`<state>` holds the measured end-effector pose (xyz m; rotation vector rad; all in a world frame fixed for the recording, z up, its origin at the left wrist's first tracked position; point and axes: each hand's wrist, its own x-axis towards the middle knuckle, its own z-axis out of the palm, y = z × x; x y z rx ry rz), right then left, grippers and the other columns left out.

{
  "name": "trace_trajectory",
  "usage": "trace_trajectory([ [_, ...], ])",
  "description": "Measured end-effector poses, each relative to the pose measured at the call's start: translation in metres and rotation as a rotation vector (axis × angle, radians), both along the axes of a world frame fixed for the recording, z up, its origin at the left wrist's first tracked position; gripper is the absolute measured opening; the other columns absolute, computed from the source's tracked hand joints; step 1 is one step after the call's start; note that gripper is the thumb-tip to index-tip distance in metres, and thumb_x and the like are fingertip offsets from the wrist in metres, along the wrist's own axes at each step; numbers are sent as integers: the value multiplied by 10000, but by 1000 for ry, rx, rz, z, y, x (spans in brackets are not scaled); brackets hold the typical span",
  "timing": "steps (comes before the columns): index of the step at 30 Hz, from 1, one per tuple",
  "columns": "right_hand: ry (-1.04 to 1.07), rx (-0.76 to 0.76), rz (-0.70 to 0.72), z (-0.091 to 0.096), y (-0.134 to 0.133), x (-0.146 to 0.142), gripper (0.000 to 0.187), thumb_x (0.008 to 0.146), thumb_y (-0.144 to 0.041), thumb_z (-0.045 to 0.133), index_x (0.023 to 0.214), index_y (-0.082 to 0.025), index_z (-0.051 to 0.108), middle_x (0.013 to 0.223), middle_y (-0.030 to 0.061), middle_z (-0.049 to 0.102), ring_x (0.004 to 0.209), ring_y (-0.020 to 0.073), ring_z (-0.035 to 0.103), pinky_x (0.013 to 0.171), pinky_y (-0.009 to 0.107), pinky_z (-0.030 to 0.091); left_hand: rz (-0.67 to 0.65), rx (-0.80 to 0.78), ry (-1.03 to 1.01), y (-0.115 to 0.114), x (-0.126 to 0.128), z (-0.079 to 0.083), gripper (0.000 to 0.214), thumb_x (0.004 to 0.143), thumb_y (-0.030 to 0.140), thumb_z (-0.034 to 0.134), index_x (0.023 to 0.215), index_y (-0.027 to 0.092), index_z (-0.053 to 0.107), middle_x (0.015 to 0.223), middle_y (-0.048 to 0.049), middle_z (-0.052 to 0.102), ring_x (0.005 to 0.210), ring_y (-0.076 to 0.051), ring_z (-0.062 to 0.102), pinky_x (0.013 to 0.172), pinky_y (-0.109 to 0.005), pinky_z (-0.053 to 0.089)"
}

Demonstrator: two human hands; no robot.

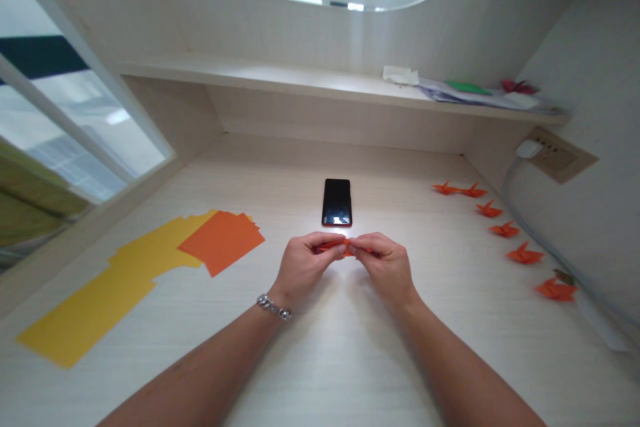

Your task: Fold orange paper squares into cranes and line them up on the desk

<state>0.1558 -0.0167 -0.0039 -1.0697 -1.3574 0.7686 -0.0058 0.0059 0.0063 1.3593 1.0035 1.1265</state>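
The left hand (pixel 301 265) and right hand (pixel 387 263) are pinching a folded orange paper (pixel 347 249) between them, seemingly shaping it; the next move is probably calling for light, even pressure.

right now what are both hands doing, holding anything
Left hand: closed, pinching the folded orange paper.
Right hand: closed, pinching the same paper.

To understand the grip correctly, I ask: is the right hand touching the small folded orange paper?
Touching: in the head view, the right hand pinches the folded orange paper between thumb and fingers.
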Motion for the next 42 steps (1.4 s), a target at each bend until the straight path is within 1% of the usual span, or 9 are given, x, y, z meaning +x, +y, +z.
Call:
trace_trajectory([
  [9,-72,25,7,3,1,1,145,758,-110,679,799,-226,754,819,37,703,775,178,664,714,292,529,-10,12,49,1,-1,-1,286,699,278,766,931,114,730,913,-102,748,815,-229,714,783,-335,591],
  [14,-102,-1,-13,2,1,0,143,756,-102,659,792,-212,743,817,39,696,769,176,658,699,285,522,-34,78,49,0,-1,-1,205,716,264,749,871,131,728,872,-79,746,803,-210,708,778,-314,585],
  [17,-106,-15,0,1,1,0,128,752,-115,660,789,-207,740,821,42,695,777,182,657,703,290,522,-45,83,67,0,-1,-1,164,726,257,736,833,135,715,847,-70,741,778,-198,703,752,-297,582],
  [23,15,-174,86,0,2,1,98,716,-175,699,809,-186,726,810,49,711,763,196,669,725,318,540,-62,70,118,2,-1,-1,137,736,252,716,805,134,698,814,-66,728,763,-190,690,731,-286,570],
  [27,64,-232,122,3,4,1,109,693,-198,713,799,-172,724,793,51,718,741,190,671,728,315,539,-73,47,111,2,-1,-1,148,736,254,710,812,128,694,825,-77,725,760,-192,687,722,-292,567],
  [31,91,-312,156,6,4,2,152,649,-221,735,789,-164,721,751,42,716,685,173,657,661,287,531,-85,27,112,2,-2,1,128,729,234,703,797,126,695,807,-78,723,739,-188,685,699,-288,565],
  [34,103,-382,165,7,4,3,148,631,-221,731,765,-159,720,698,33,705,616,157,637,602,271,517,-114,7,117,2,-2,3,108,718,216,704,781,128,696,779,-70,718,709,-176,679,675,-276,564],
  [39,119,-392,180,9,4,4,107,620,-190,715,723,-161,728,659,28,700,602,157,637,609,270,510,-191,-28,92,2,-4,7,113,713,221,709,788,139,691,728,-47,703,636,-149,661,621,-257,560],
  [42,169,-417,197,9,3,4,107,612,-193,721,715,-161,729,652,26,701,588,152,634,588,265,504,-218,-43,73,2,-5,10,107,709,205,712,784,132,693,714,-44,699,623,-136,652,622,-243,553],
])
